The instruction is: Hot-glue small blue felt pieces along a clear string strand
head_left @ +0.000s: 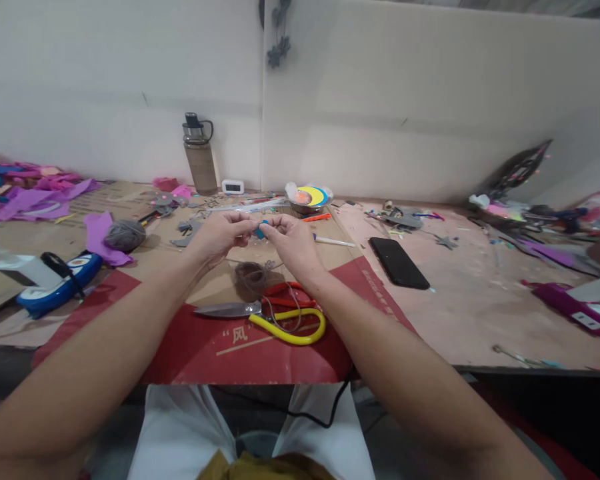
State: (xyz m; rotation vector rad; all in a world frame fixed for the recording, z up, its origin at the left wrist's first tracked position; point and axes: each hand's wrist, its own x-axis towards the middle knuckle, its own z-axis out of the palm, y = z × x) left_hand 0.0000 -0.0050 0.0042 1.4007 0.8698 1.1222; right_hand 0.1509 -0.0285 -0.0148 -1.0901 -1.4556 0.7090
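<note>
My left hand [219, 235] and my right hand [290, 239] meet above the middle of the table, fingers pinched together. Between the fingertips sits a small blue piece [261, 231], which both hands grip. Just below the hands lies a loose bundle of brown thread [253, 275]. Nearer to me, a pair of scissors [270, 315] with yellow and red handles rests on a red sheet [190, 347].
A black phone [399, 263] lies to the right. A grey yarn ball [125, 235], purple felt scraps [30, 200] and a blue tape dispenser [60, 283] lie left. A bottle [199, 155] and a bowl [309, 197] stand at the back wall. Craft litter covers the right side.
</note>
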